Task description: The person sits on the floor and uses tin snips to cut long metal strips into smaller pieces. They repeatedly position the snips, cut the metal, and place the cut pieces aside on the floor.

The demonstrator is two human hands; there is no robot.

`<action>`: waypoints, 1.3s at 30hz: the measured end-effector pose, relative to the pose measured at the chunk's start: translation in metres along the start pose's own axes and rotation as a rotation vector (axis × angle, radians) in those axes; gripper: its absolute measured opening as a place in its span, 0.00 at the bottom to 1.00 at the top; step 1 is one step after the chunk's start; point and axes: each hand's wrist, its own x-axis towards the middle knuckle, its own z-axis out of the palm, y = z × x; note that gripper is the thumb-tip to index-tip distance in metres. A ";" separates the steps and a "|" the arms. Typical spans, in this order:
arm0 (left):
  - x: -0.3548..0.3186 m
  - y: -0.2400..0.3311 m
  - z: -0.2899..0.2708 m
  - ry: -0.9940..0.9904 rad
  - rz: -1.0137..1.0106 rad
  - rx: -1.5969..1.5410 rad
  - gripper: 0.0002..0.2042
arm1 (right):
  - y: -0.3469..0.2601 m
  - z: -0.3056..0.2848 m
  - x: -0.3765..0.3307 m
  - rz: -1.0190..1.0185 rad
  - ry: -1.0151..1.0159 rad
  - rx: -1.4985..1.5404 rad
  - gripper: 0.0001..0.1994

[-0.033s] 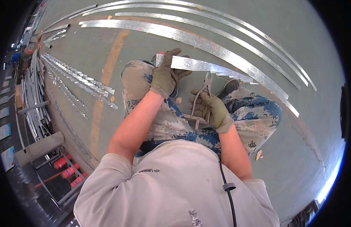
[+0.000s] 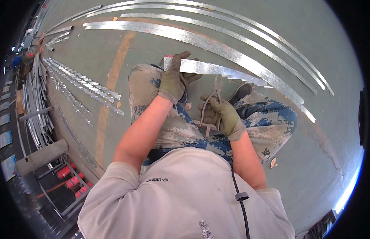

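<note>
A shiny metal strip [image 2: 207,67] crosses in front of my knees, with a row of notched, stepped tabs along its right part. My left hand [image 2: 175,81], in a grey-green work glove, grips it near its left end, fingers wrapped round it. In my right hand [image 2: 222,113], gloved alike, are tin snips [image 2: 217,84] with long curved handles. One handle lies against the palm, the fingers round the other. The jaws point away from me at the strip's near edge, by the first tabs; whether they bite the metal I cannot tell.
Several long metal strips [image 2: 193,38] lie on the green floor beyond my hands. Twisted, notched strips [image 2: 83,81] lie to the left. A rack of metal lengths [image 2: 37,103] and red cylinders [image 2: 71,181] stand at far left. A small wooden frame [image 2: 207,126] sits between my legs.
The tin snips and the fingers of my right hand have shifted very slightly to the left. My left hand and the metal strip look the same.
</note>
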 end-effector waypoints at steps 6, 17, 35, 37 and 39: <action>0.004 -0.001 0.006 0.072 0.003 -0.031 0.26 | 0.022 0.010 0.019 -0.035 0.165 -0.392 0.13; 0.003 -0.005 0.009 0.119 -0.016 -0.050 0.21 | 0.020 0.004 0.046 -0.126 0.223 -0.627 0.17; 0.009 -0.012 -0.007 0.044 0.002 -0.128 0.23 | 0.018 0.010 0.045 -0.089 0.268 -0.545 0.15; 0.009 -0.012 -0.007 0.053 0.003 -0.135 0.23 | 0.016 0.012 0.043 -0.063 0.261 -0.542 0.15; 0.008 -0.010 -0.005 0.075 -0.002 -0.140 0.23 | 0.016 0.010 0.045 -0.055 0.250 -0.537 0.15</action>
